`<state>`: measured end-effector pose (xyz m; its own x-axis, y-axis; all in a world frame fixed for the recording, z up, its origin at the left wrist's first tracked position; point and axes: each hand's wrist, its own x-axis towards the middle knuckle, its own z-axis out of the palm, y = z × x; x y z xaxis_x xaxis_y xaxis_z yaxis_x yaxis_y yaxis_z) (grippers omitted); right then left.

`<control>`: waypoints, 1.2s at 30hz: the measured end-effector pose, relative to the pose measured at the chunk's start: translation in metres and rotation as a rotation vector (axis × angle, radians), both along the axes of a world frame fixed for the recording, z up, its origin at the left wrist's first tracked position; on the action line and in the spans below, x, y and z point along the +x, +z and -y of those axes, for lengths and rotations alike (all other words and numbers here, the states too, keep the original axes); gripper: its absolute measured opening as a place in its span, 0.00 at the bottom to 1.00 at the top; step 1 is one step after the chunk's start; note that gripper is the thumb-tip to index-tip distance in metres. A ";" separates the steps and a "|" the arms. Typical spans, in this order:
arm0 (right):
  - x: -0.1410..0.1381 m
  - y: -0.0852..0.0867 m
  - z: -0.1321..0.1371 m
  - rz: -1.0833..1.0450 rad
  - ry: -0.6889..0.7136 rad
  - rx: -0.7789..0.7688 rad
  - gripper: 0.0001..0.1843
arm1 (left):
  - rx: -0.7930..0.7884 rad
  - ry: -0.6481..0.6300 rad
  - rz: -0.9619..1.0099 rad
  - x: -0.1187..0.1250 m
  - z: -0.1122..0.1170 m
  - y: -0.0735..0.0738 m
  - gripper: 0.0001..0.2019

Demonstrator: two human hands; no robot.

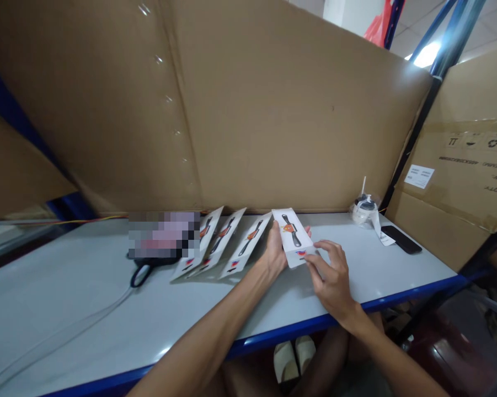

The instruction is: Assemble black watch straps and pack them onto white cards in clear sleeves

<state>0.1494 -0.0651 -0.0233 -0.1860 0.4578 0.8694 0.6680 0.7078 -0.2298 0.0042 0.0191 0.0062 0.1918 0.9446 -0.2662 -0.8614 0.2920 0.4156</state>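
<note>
My left hand (276, 251) grips a white product box (293, 236) printed with a dark strap and an orange mark, holding it tilted just above the table. My right hand (330, 273) pinches the box's near corner by a small red and blue sticker (300, 253). Three matching white boxes (221, 240) lie side by side on the grey table (86, 309), to the left of my left hand.
A roll of labels (364, 210) and a black phone (401, 239) lie at the right end of the table. A black cord loop (143, 273) and a thin cable lie at the left. Tall cardboard sheets stand behind; a cardboard carton (463, 165) stands at the right.
</note>
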 end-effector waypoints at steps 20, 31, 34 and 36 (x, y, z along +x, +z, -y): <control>0.004 -0.005 0.024 0.111 0.049 0.124 0.19 | -0.025 -0.125 -0.027 0.002 0.004 -0.007 0.31; 0.034 -0.007 0.084 0.164 0.100 0.115 0.17 | -0.023 -0.146 -0.113 -0.004 -0.009 -0.021 0.34; 0.036 -0.005 0.077 0.141 0.046 0.064 0.17 | -0.072 -0.041 -0.105 -0.001 -0.011 -0.016 0.36; 0.036 -0.005 0.068 0.136 0.045 0.061 0.18 | -0.104 0.040 -0.090 -0.003 -0.010 -0.010 0.36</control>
<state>0.1853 -0.1330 -0.0283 -0.3232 0.3936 0.8606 0.6573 0.7476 -0.0951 0.0011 0.0291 -0.0039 0.1249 0.9174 -0.3778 -0.8337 0.3035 0.4613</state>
